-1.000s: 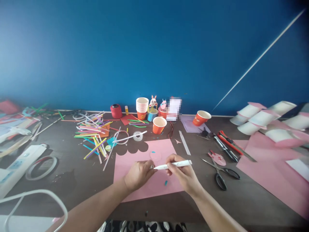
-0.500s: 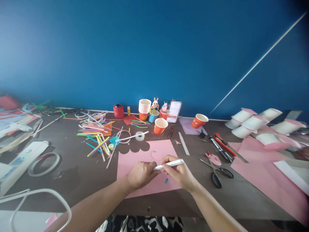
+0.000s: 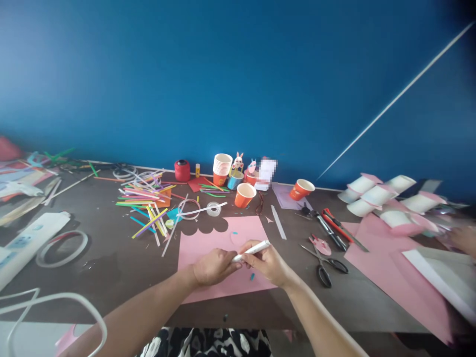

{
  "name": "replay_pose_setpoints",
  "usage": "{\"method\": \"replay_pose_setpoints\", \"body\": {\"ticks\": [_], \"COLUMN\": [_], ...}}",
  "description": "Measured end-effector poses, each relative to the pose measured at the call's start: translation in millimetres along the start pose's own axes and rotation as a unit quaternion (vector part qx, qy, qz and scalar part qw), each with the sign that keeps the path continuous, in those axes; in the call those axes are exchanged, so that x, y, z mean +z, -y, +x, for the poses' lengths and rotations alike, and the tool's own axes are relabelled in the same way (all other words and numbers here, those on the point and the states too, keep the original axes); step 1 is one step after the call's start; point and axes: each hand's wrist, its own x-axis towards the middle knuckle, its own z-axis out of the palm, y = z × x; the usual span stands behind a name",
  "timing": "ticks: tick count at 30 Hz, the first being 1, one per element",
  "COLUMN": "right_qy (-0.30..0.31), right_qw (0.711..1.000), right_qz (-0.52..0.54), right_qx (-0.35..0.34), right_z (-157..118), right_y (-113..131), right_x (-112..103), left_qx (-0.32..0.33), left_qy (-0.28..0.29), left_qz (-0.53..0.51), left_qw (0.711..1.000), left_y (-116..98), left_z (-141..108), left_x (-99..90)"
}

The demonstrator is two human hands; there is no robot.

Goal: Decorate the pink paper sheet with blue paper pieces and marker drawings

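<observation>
At the left of the worktop lay a white power strip, with a white ring just beside it. Next came a heap of coloured straws. The left hand pinched one end of a white marker, which slanted above a scallop-edged pink sheet; the right hand gripped its barrel between thumb and fingers. Scissors lay open farther right, and at the edge another person's hand showed, blurred.
</observation>
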Motion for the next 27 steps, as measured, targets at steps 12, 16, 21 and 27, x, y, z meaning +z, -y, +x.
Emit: {"method": "replay_pose_setpoints", "body": {"ticks": [12,16,21,27], "right_qy": [-0.278,-0.393,-0.344,-0.268], "right_qw": [0.952,0.918,0.905,0.887], "right_qz": [0.125,-0.029,-0.233,-0.373], "right_qx": [0.033,0.048,0.092,-0.042], "right_z": [-51,-56,-47,-52], "right_y": [-42,-60,-67,-51], "right_x": [-50,-94,-122,-64], "left_qx": [0.0,0.012,0.015,0.058], "left_qy": [-0.02,0.008,0.032,0.034], "left_qz": [-0.044,0.008,0.056,0.074], "left_qw": [0.999,1.0,0.998,0.995], "left_y": [4,2,-2,-1], "left_z": [5,6,9,7], "left_x": [7.6,7.7,7.7,8.2]}}
